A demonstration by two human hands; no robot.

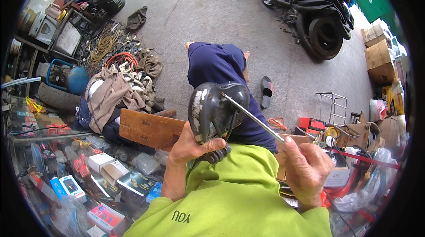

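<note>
Two hands are busy here, both of the person in the lime-green top. At the far left there is a glass display case (66,170) full of small boxes, and behind it a heap of brownish cloth (113,95) and a wooden plank (148,128). The left hand (188,146) is wrapped around the lower edge of a black bicycle saddle (217,111) — the saddle is held up in front of the chest, its underside turned to us. The right hand (305,166) is curled closed on a long thin metal rod (252,116) (I cannot tell what tool exactly); its tip reaches in under the saddle. Further behind, a black sandal (266,91) lies on the concrete, and tyres (325,35) are stacked at the right.
</note>
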